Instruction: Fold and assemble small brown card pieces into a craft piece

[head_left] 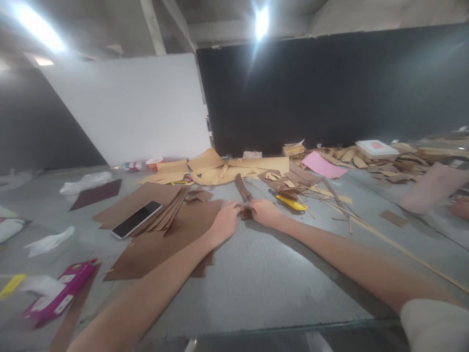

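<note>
Both hands meet near the middle of the grey table [256, 274]. My left hand [227, 220] has its fingers closed at the left edge of a small brown piece [246, 213]. From the right, my right hand [263, 212] pinches the same piece, its fingers bent over it. A dark brown strip [242, 187] extends away from the table's front just beyond my fingertips. Brown sheets [161, 249] lie beside my left hand, with a phone [137, 219] on the stack. A yellow cutter [292, 203] rests beyond my right hand.
Tan sheets [208, 164], a pink sheet [322, 165] and brown scraps cover the back. A white box [377, 148] sits back right. A purple packet [62, 293] and crumpled white plastic [51, 241] lie at left. Part of another person's hand [460, 208] shows at far right.
</note>
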Motion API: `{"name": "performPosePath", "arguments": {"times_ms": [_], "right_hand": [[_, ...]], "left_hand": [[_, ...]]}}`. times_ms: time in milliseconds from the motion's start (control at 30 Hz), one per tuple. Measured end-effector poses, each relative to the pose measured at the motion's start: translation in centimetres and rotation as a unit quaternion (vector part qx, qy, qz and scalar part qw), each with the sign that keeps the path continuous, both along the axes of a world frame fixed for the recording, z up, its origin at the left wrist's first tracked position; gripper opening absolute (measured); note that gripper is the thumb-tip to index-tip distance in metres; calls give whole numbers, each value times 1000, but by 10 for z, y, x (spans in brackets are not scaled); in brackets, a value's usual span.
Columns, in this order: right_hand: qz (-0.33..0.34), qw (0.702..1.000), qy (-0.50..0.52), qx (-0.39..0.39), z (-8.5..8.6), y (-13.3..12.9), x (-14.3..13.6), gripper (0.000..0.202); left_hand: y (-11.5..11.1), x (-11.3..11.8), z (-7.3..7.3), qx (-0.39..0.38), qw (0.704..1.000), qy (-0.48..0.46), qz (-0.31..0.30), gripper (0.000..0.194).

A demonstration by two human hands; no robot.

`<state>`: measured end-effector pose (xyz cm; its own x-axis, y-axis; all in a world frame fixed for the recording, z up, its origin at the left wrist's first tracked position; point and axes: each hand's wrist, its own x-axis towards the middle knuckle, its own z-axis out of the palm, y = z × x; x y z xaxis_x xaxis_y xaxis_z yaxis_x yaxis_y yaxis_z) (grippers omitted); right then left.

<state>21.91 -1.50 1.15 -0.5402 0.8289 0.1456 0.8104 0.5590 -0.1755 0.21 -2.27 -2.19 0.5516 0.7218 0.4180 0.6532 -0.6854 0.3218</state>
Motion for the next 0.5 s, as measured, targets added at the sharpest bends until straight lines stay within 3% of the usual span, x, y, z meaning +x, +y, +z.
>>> {"name": "performPosePath", "arguments": {"times_ms": [500], "right_hand": [[12, 999, -3, 40, -13, 5, 2, 33]], "left_hand": [[-4, 2, 5, 5, 999, 44, 15, 52]]}}
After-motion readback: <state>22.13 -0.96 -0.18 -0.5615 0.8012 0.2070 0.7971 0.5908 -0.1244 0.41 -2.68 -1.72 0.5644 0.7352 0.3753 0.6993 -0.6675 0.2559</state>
